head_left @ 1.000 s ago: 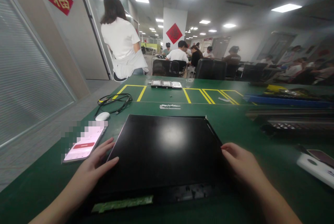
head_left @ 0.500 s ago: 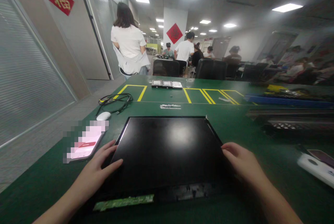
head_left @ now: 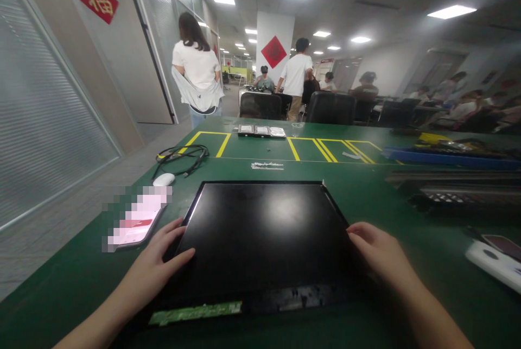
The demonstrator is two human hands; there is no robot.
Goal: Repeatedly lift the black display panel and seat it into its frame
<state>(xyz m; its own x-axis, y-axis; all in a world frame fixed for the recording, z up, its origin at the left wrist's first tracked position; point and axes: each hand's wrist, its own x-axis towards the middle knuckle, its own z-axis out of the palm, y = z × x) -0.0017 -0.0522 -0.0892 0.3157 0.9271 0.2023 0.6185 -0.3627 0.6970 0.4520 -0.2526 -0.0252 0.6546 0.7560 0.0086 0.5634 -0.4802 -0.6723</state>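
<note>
A black LCD screen panel (head_left: 260, 229) lies face up in front of me, with a thin green circuit board (head_left: 195, 312) along its near edge. My left hand (head_left: 165, 254) grips the panel's left side, thumb on the face and fingers around the edge. At the opposite side, my right hand (head_left: 376, 246) is closed on the right edge, its fingertips partly hidden behind the frame. Left of the panel lie a phone (head_left: 136, 224) with a lit pink screen, partly pixelated, and a white mouse-shaped object (head_left: 164, 179).
The green table (head_left: 228, 172) carries a coiled black cable (head_left: 195, 159), several hard drives (head_left: 261, 131) and yellow tape outlines. To the right are a blue tray (head_left: 448, 157) of parts, blurred metal pieces (head_left: 459, 194) and a white device (head_left: 494, 262). People stand and sit beyond the table.
Both hands keep the same hold on the panel, which has hardly moved. The view has shifted slightly. In the background, two standing people in white shirts have changed position.
</note>
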